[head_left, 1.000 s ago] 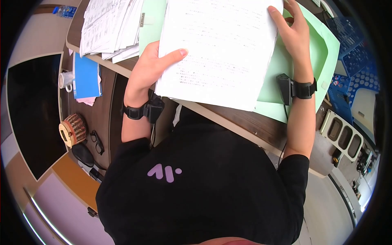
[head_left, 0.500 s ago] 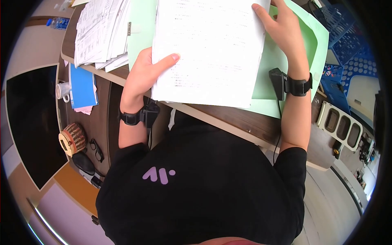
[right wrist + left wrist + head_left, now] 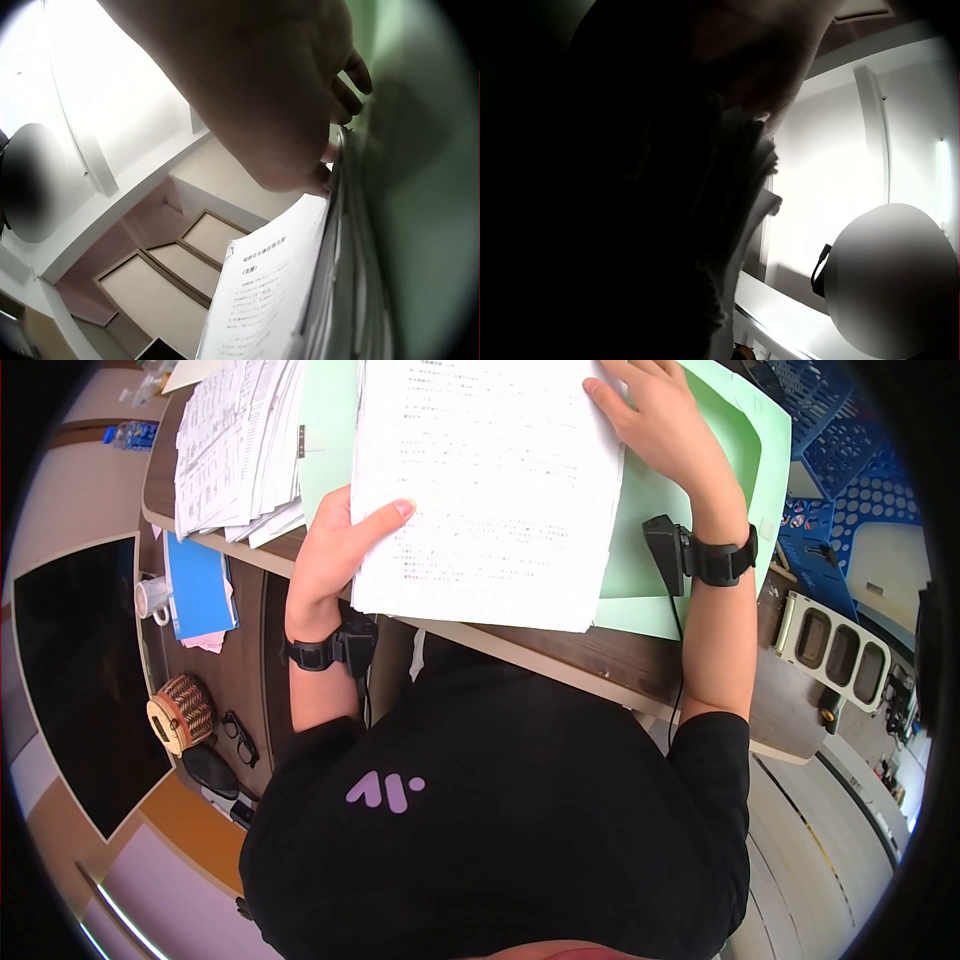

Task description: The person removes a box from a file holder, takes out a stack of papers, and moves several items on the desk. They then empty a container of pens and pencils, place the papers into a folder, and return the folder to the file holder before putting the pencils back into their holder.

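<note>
A thick stack of printed paper (image 3: 480,510) is held between both hands over a light green folder (image 3: 650,570) on the desk. The left hand (image 3: 335,555) grips the stack's left edge, thumb on the top sheet and fingers hidden beneath. At the upper right edge, the right hand (image 3: 670,435) has its thumb at the paper's side. In the right wrist view, that hand (image 3: 277,97) pinches the edge of the stack (image 3: 262,292), its other fingers reaching behind. The left wrist view is mostly dark, with some sheet edges (image 3: 761,202) beside the hand.
Loose papers (image 3: 235,450) lie in a pile at the upper left. Farther left are a blue folder (image 3: 198,590), a white mug (image 3: 152,598), a woven basket (image 3: 182,712) and glasses (image 3: 238,738). Blue perforated baskets (image 3: 820,510) and a grey-white tray (image 3: 832,650) stand at the right.
Both hands and the stack have shifted left in the head view, along with the surroundings. The right hand's fingers show more fully above the paper's edge; both hands keep their hold.
</note>
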`<state>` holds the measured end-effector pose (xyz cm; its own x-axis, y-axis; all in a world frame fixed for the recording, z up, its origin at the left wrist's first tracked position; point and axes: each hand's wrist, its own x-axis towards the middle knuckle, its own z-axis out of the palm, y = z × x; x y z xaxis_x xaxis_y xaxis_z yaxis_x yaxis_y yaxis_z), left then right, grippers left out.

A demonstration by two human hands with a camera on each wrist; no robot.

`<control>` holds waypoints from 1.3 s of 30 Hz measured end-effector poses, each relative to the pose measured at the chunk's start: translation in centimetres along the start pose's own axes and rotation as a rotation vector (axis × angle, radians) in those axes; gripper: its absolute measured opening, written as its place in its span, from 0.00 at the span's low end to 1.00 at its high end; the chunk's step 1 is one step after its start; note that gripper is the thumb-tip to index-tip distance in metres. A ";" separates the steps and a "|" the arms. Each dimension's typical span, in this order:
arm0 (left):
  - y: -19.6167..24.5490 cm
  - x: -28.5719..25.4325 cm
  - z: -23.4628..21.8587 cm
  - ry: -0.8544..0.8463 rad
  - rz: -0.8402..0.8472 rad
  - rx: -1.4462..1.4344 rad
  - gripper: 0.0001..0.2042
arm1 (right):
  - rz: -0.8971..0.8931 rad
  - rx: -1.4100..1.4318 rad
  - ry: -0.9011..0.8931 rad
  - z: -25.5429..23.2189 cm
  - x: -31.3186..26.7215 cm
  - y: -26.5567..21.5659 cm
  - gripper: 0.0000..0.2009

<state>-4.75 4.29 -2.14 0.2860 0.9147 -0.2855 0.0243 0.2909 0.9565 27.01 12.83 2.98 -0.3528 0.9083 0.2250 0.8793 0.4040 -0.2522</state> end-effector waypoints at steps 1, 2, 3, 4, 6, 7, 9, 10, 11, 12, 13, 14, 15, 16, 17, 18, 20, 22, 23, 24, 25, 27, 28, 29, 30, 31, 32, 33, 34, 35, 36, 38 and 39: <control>0.0 0.0 0.0 -0.001 0.001 0.003 0.17 | 0.001 -0.003 -0.001 0.0 0.0 0.1 0.23; 0.1 0.0 0.0 -0.002 0.001 0.005 0.17 | -0.018 0.020 0.038 0.4 0.0 0.5 0.23; 0.1 0.1 0.0 -0.004 0.002 0.007 0.17 | -0.037 0.043 0.077 0.9 0.0 1.1 0.23; 0.0 0.1 0.0 0.000 0.004 0.009 0.17 | -0.056 0.066 0.116 1.1 0.1 1.1 0.24; -0.1 0.2 -0.1 0.017 0.009 0.017 0.17 | 0.039 0.078 0.115 0.5 0.0 0.5 0.24; -0.1 0.1 0.0 0.018 0.012 0.024 0.17 | 0.086 0.085 0.112 -0.2 -0.1 -0.1 0.24; 0.0 0.2 0.2 0.025 0.025 0.037 0.17 | 0.164 0.086 0.066 -1.9 -0.2 -1.1 0.22; 0.1 0.1 0.3 0.026 0.019 0.042 0.17 | 0.204 0.088 0.039 -2.5 -0.6 -1.5 0.22; 0.2 0.1 0.5 0.028 0.018 0.047 0.17 | 0.195 0.021 0.020 -2.8 -1.2 -1.4 0.21; 0.4 0.1 0.6 0.029 0.016 0.052 0.17 | 0.185 -0.046 0.002 -3.2 -2.0 -0.9 0.21; 0.4 0.1 0.7 0.032 0.017 0.054 0.17 | 0.178 -0.113 -0.018 -3.4 -2.8 -0.8 0.21; 0.4 0.1 0.7 0.033 0.017 0.055 0.17 | 0.086 -0.074 0.031 -3.7 -3.7 -1.3 0.18; 0.4 0.1 0.8 0.033 0.017 0.056 0.17 | -0.005 -0.036 0.079 -3.9 -4.8 -1.8 0.16; 0.5 0.1 1.0 0.033 0.017 0.049 0.17 | -0.093 0.000 0.126 -4.2 -6.0 -2.4 0.13; 0.6 0.1 1.2 0.032 0.018 0.042 0.17 | -0.134 0.138 0.085 -4.3 -7.1 -3.0 0.10; 0.7 0.2 1.3 0.031 0.019 0.035 0.18 | -0.100 0.226 -0.010 -4.7 -8.3 -4.0 0.09; 0.8 0.3 1.4 0.028 0.016 0.047 0.18 | -0.107 0.285 -0.081 -4.2 -11.0 -5.0 0.09; 0.9 0.3 1.7 0.026 0.017 0.050 0.18 | -0.099 0.309 -0.115 -3.3 -13.3 -5.4 0.09; 1.0 0.3 1.9 0.025 0.018 0.048 0.18 | -0.092 0.328 -0.112 -2.7 -14.3 -5.5 0.10; 1.0 0.4 2.1 0.024 0.019 0.045 0.18 | -0.091 0.344 -0.112 -2.2 -15.2 -5.5 0.11; 1.0 0.4 2.3 0.022 0.019 0.048 0.18 | -0.104 0.333 -0.080 -1.7 -15.8 -5.4 0.11; 1.0 0.4 2.6 0.016 0.019 0.057 0.18 | -0.125 0.314 -0.012 -0.7 -16.9 -5.3 0.12; 1.0 0.4 2.8 0.023 0.022 0.061 0.18 | -0.075 0.330 0.018 -0.1 -17.5 -5.3 0.13; 0.9 0.5 3.1 0.029 0.027 0.065 0.18 | -0.072 0.318 0.050 0.4 -17.7 -5.3 0.13; 0.9 0.5 3.3 0.038 0.031 0.069 0.18 | -0.070 0.307 0.081 1.0 -17.6 -5.3 0.13; 0.9 0.5 3.4 0.044 0.037 0.076 0.18 | -0.068 0.297 0.110 1.4 -17.6 -5.3 0.13; 0.8 0.5 3.4 0.051 0.042 0.084 0.18 | -0.066 0.302 0.122 1.7 -17.6 -5.3 0.13; 0.7 0.4 3.3 0.057 0.047 0.090 0.18 | -0.063 0.305 0.134 1.9 -17.6 -5.4 0.13; 0.7 0.3 3.4 0.077 0.039 0.097 0.17 | -0.057 0.307 0.146 2.0 -17.7 -5.3 0.13; 0.6 0.3 3.4 0.091 0.030 0.103 0.17 | -0.059 0.331 0.177 2.2 -17.8 -5.3 0.13; 0.6 0.3 3.5 0.101 0.023 0.107 0.17 | -0.059 0.350 0.208 2.3 -17.9 -5.2 0.13; 0.7 0.3 3.8 0.100 0.034 0.103 0.17 | -0.072 0.369 0.264 2.6 -18.3 -5.1 0.13; 0.7 0.4 4.0 0.102 0.039 0.103 0.17 | -0.088 0.371 0.290 2.9 -18.5 -5.0 0.14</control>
<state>-0.78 3.72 -1.33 0.1903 0.9500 -0.2473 0.1144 0.2288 0.9667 28.21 -5.66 -2.63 -0.2703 0.8224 0.5006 0.6582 0.5374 -0.5273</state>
